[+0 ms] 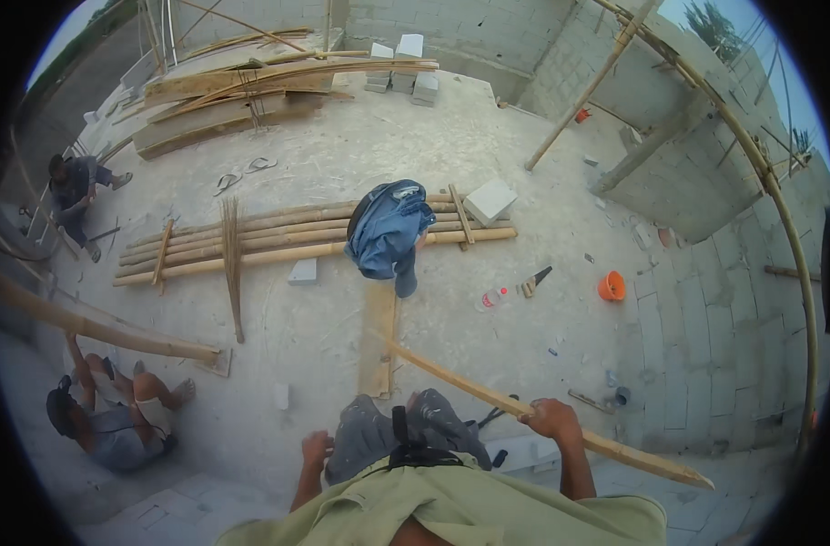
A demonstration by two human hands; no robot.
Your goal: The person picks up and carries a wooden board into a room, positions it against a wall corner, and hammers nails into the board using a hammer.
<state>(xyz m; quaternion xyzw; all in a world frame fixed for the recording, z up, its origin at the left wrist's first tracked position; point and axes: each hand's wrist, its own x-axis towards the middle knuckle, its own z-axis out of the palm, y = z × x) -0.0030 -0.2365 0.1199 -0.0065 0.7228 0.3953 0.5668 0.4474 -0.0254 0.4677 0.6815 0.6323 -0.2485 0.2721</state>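
Note:
My right hand (551,419) is closed round a long wooden batten (470,386). The batten slants from beyond that hand, at the lower right, up to a flat board (375,337) on the floor ahead of me. My left hand (318,448) is curled into a fist beside my left knee, and nothing shows in it. Facing my knees, at the board's far end, is a person in blue (388,232), seen mostly from above.
Bamboo poles (288,239) lie behind that person, with a pale block (490,200) on them. To the right are an orange bucket (612,287), a handsaw (535,281) and a bottle (493,298). Another person (115,419) sits at left beneath a thick pole (115,328).

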